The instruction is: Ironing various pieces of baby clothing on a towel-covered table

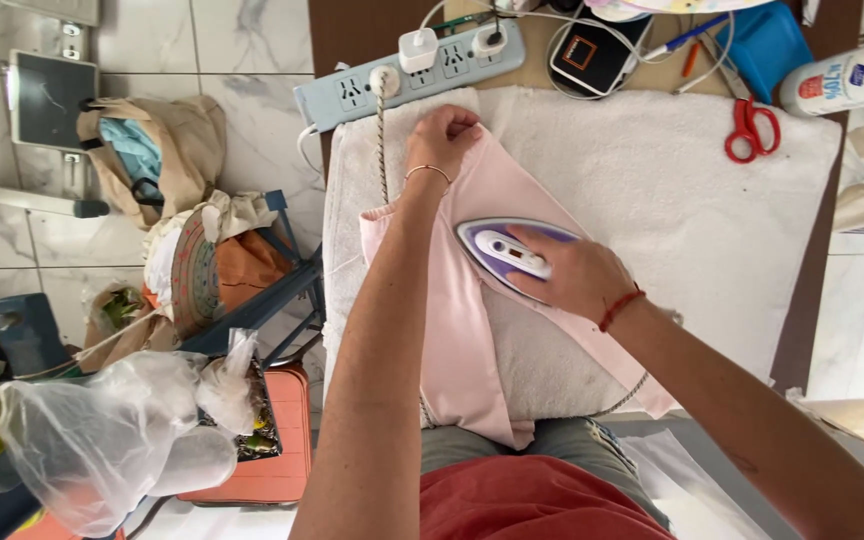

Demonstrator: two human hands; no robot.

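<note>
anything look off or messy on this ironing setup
Red scissors lie loose on the white towel, beside the pink cloth under the iron. Cables tangle by the power strip.

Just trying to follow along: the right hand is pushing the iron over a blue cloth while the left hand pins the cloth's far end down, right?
Not quite: the head view shows the cloth is pale pink, not blue. The right hand does grip the iron, and the left hand pins the far end.
</note>
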